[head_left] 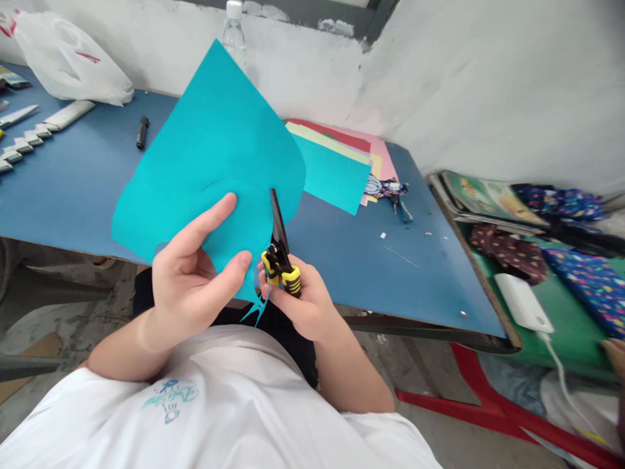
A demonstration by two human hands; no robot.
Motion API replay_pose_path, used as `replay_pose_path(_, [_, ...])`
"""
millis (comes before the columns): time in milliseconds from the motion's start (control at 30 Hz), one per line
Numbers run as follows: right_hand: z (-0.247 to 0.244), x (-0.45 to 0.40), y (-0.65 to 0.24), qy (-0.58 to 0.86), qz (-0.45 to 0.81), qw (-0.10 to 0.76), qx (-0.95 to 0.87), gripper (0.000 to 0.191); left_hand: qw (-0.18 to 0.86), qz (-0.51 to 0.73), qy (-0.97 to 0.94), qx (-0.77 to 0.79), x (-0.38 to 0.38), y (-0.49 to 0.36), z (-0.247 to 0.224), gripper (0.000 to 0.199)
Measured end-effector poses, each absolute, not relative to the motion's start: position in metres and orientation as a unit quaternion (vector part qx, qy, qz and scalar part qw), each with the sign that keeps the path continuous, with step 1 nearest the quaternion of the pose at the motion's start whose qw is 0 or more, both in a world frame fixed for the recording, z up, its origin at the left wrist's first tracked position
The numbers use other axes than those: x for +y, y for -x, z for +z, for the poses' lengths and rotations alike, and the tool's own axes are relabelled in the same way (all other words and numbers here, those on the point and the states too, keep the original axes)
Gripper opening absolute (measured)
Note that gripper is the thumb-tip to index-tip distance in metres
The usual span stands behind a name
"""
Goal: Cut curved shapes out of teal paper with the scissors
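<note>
A large sheet of turquoise paper [215, 130] is held up in front of me by my left hand [190, 273], its thumb and forefinger lying over the near side and the other fingers partly hidden. A faint curved line runs across the sheet above my fingertip. My right hand [307, 299] grips the black and yellow handles of a pair of scissors [279, 251]. Their dark blades point upward at the paper's right part, along a cut edge. Thin jagged strips of the same paper [257, 307] dangle below, near the scissor handles.
On the blue table [342, 260] lie a stack of coloured paper [336, 169], a black marker [142, 132] and a folded paper strip [43, 133]. A plastic bag [73, 58] and a clear bottle [235, 36] stand behind. A white power bank [523, 303] rests on the green table at right.
</note>
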State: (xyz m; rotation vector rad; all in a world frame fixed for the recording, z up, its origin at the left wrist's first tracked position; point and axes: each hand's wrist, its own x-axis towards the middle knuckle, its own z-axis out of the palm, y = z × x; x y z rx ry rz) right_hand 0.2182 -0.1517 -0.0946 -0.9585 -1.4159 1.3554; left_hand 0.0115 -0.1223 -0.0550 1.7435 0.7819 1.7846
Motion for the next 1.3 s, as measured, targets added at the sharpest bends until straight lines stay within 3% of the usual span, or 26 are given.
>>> replay_pose_path(600, [-0.103,-0.153,-0.215,0.395,0.553,0.473,-0.561,0.019,0.287,0.642,-0.637,0.315,-0.127,-0.007,-0.049,0.064])
replay_pose_path(933, [-0.097,-0.153,-0.218,0.420,0.526,0.456,-0.582,0.021,0.322,0.613,-0.642,0.330,-0.124,0.004,-0.047,0.074])
replay_pose_path(1300, [-0.098,-0.152,-0.216,0.420,0.511,0.456,-0.595,0.019,0.318,0.609,-0.652,0.321,-0.124,0.009,-0.041,0.069])
